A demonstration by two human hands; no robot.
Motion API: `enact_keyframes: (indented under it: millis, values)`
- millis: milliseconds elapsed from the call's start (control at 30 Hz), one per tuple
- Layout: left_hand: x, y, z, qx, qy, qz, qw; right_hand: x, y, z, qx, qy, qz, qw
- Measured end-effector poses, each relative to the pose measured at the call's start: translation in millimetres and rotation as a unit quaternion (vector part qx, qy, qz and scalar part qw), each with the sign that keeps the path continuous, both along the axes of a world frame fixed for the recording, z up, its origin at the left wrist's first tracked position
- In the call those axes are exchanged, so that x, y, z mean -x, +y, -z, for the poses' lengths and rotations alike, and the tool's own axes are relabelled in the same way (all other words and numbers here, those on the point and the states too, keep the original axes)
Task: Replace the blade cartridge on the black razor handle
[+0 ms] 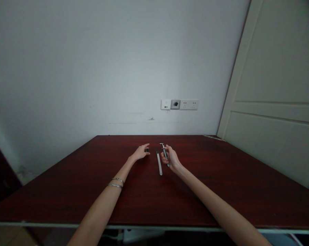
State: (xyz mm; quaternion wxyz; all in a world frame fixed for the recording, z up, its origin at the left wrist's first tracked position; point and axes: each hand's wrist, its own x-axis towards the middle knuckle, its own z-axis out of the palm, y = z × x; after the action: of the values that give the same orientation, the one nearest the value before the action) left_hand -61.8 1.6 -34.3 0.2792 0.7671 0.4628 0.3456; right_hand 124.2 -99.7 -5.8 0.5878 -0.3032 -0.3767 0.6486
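Observation:
My right hand (pixel 171 158) is closed around a slim dark tool with a metal T-shaped end (pixel 164 147), held just above the dark red table (pixel 221 184). A thin pale strip (pixel 159 163) lies flat on the table just left of that hand. My left hand (pixel 141 151) rests on the table with fingers bent, its fingertips at a small dark object (pixel 147 149) that I cannot make out. Two bracelets (pixel 116 182) circle my left wrist.
A white wall rises behind the table, with a row of sockets (pixel 180 104) above its far edge. A pale door (pixel 274 92) stands at the right. The table's front edge (pixel 154 226) has a light trim.

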Motion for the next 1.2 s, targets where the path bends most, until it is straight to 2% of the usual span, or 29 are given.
enact_keyframes:
  millis: [167,433,800,900,1033,1200]
  values:
    - [4.3,-4.7,4.1,0.036,0.036,0.018,0.999,-3.8,2.5,2.3,-0.001,-0.006,0.001,1.000]
    - [7.4,-3.1,8.2,0.030,0.065,0.028,0.997,-3.2,-1.0,-0.2,-0.002,-0.020,0.012,1.000]
    - [9.5,0.4,8.5,0.052,-0.018,0.022,0.998,-6.2,-3.3,-7.9,-0.016,-0.023,0.022,0.999]
    - [7.3,2.8,0.2,0.028,-0.071,-0.016,0.997,-10.2,-1.7,-10.3,-0.028,-0.022,0.042,0.998]
    - [-1.1,-5.4,-22.6,-0.020,-0.109,-0.039,0.993,-15.4,2.5,-12.6,-0.059,-0.029,0.076,0.995]
    - [-13.7,-30.0,-48.0,0.030,-0.095,0.024,0.995,-17.5,11.3,-10.2,-0.079,-0.063,0.115,0.988]
